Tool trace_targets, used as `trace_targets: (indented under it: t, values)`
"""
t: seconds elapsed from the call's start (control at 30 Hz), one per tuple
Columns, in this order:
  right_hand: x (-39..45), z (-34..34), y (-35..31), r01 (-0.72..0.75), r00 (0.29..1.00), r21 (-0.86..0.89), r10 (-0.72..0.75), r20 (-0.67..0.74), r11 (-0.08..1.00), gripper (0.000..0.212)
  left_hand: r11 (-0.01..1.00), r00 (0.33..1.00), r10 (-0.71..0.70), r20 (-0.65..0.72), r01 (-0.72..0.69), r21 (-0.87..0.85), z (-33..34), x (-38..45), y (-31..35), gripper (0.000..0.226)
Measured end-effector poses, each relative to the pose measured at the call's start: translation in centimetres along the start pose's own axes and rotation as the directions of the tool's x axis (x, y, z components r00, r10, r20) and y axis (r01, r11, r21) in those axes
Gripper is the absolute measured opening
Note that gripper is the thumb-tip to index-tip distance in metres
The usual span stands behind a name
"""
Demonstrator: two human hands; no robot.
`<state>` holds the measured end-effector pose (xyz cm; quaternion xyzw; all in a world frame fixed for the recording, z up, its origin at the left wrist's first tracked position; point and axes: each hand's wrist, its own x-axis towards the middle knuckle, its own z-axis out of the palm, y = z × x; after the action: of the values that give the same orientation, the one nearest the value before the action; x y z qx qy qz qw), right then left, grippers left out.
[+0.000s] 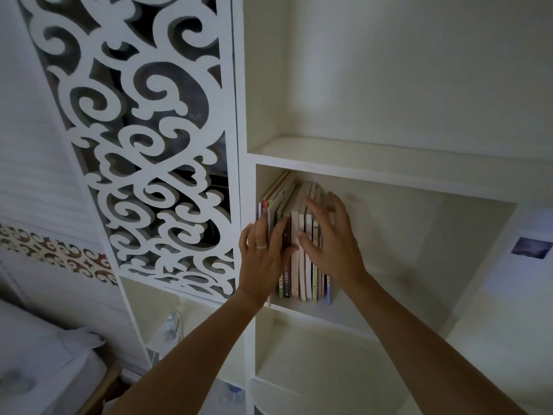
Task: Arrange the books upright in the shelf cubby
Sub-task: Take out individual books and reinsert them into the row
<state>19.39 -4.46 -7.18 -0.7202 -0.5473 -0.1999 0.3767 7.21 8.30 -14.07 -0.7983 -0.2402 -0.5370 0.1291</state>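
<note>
A row of several thin books (302, 265) stands upright at the left end of a white shelf cubby (419, 235), spines facing out. My left hand (263, 256), with a ring on one finger, presses flat against the spines of the leftmost books. My right hand (332, 238) rests with spread fingers on the tops and right side of the row. The leftmost books lean against the cubby's left wall. Neither hand closes around a book.
The right part of the cubby holds nothing. An open shelf (389, 154) lies above and another cubby (314, 354) below. A white carved scroll panel (143, 139) stands to the left. A bed corner (45, 369) sits at the bottom left.
</note>
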Motion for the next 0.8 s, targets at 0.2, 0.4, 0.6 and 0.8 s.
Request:
trace_targets:
  t: [0.2, 0.4, 0.6, 0.8]
  values:
    - [0.5, 1.2, -0.5, 0.04, 0.999, -0.064, -0.041, -0.014, 0.997, 0.054, 0.977, 0.995, 0.084, 0.048, -0.092, 0.194, 0.6, 0.3, 0.1, 0.076]
    - [0.5, 1.6, -0.2, 0.023, 1.0, -0.064, -0.024, -0.02, 0.998, 0.052, 0.985, 0.989, 0.07, 0.132, -0.089, 0.146, 0.6, -1.1, 0.6, 0.077]
    - [0.5, 2.1, -0.3, 0.013, 1.0, -0.074, -0.014, -0.019, 0.997, 0.052, 0.988, 0.948, 0.03, 0.316, -0.076, 0.131, 0.6, -6.1, 0.6, 0.078]
    - [0.5, 2.2, -0.4, 0.008, 0.999, -0.072, -0.01, -0.03, 0.997, 0.051, 0.989, 0.944, -0.036, 0.328, -0.013, 0.147, 1.0, -5.8, 1.3, 0.091]
